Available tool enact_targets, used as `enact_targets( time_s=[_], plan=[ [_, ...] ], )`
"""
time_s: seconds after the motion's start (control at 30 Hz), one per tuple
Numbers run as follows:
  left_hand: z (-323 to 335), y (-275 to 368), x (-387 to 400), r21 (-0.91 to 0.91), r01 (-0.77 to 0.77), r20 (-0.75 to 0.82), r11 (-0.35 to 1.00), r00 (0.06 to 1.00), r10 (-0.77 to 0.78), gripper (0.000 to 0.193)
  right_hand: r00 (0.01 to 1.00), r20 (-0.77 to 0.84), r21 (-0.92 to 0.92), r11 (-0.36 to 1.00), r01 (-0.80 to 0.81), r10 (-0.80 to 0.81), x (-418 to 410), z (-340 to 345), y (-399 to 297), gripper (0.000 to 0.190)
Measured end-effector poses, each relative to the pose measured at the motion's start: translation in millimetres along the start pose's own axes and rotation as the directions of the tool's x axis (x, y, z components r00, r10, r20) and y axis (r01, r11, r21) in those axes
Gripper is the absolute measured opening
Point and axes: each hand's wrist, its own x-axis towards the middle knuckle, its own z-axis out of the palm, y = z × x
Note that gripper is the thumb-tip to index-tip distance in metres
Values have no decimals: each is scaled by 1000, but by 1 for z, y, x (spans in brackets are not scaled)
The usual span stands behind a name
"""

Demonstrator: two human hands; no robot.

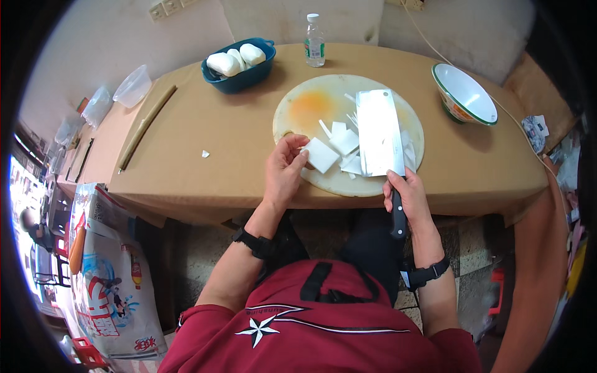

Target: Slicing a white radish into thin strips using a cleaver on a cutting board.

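My right hand (406,193) grips a cleaver (380,133) where its black handle meets the blade. The broad steel blade lies flat-side up over the right part of a round cutting board (345,86) and hides what is under it. Between the thumb and fingers of my left hand (287,163) is a square white slice (321,155), held at the board's left front edge. More white slices (345,141) lie overlapped in the middle of the board, with thin white strips (325,128) beside them. Other slices (408,151) show right of the blade. An orange stain marks the board.
Large peeled white pieces (225,64) sit in a blue plastic basin (240,81) at the back left. Behind the board stands a clear bottle (315,42). A green-rimmed bowl (465,95) tilts at right. A long rod (147,128) and a white scrap (205,154) lie to the left.
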Motion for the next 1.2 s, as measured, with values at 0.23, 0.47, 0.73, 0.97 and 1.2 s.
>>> enact_targets(
  time_s=[0.23,0.47,0.73,0.97,1.2],
  plan=[
    [6,1,7,94,64,-90,993,994,-55,22,1000,-10,9,1000,-24,24,0,-6,3,23],
    [-8,14,40,301,112,-144,947,987,-71,23,999,-25,-13,1000,-26,26,-1,-3,2,23],
    [4,13,24,730,-204,152,653,979,136,38,999,-28,17,999,-34,35,-4,-3,0,23],
    [37,4,18,794,-457,387,400,888,247,43,999,-29,37,999,-39,40,-5,0,1,23],
    [51,9,27,799,-440,418,410,896,147,38,998,-29,34,998,-58,59,-7,-3,-1,23]
  ],
)
